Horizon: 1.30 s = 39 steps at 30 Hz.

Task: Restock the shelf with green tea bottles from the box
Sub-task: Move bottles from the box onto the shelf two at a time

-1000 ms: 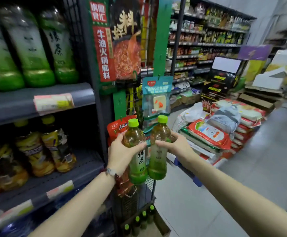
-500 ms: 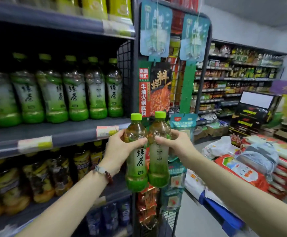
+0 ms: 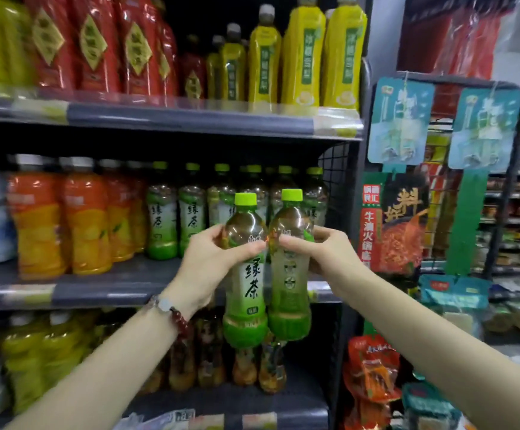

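I hold two green tea bottles upright side by side in front of the middle shelf (image 3: 113, 288). My left hand (image 3: 212, 259) grips the left bottle (image 3: 245, 293) around its upper body; its label with Chinese characters faces me. My right hand (image 3: 320, 249) grips the right bottle (image 3: 289, 293) at the same height. Both have lime-green caps. Behind them, a row of matching green tea bottles (image 3: 190, 218) stands on the right part of the middle shelf. The box is out of view.
Orange drink bottles (image 3: 66, 225) fill the shelf's left part. Red and yellow bottles (image 3: 302, 57) stand on the shelf above, darker bottles (image 3: 209, 352) below. A wire end rack (image 3: 438, 193) with hanging snack packets adjoins on the right, with more aisles behind.
My view has swung up and left toward the shelf. Both bottles rose with my hands and now sit right in front of the green tea row.
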### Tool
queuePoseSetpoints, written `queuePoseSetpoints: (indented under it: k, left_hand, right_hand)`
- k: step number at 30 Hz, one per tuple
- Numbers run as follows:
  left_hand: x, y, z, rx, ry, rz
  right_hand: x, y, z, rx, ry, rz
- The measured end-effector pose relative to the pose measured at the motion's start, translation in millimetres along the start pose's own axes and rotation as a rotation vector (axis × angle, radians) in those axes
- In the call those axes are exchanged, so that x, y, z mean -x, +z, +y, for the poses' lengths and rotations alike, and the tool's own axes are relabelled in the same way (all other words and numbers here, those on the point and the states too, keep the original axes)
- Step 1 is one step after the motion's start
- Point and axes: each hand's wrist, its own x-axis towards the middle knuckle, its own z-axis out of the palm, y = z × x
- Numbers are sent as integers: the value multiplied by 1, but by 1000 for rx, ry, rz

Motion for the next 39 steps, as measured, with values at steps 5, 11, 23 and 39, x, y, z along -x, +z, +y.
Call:
queuePoseSetpoints:
  k: [5,11,23,39]
  left_hand:
    - [-14,-61,23,-63,102,40]
    - [-43,-115,41,-84,188,63]
    - [-72,-174,13,-215,284,159]
    - [-101,-196,-34,-289,76,138]
  right_hand:
    - [-34,62,-15,-28,-75,-35]
    - [-67,120,-38,-72,-177,-70]
    - [-82,185,-30,-40,-300,46]
    - [-107,208,-6,84,-117,2]
